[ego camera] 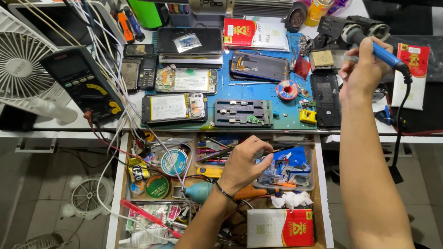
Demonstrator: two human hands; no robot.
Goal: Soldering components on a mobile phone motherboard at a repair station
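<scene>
My right hand (363,69) is raised at the back right of the bench, closed around the blue handle of a soldering iron (379,50) whose black cord hangs down to the right. The iron's tip end sits by its black stand (333,28). My left hand (243,162) reaches into the open drawer (121,184) below the bench, fingers pinched on thin tweezers (213,155) above a clear plastic tray of small parts (288,169). On the blue work mat (286,117) lie two opened phones (173,107) and a black circuit-board holder (243,112).
A black multimeter (83,83) with a tangle of leads lies at the left beside a white fan (20,69). A solder spool (287,89), a black phone back (326,98) and red-white packets (255,33) crowd the bench. Tins, a teal blower (200,191) and a red box (279,228) fill the drawer.
</scene>
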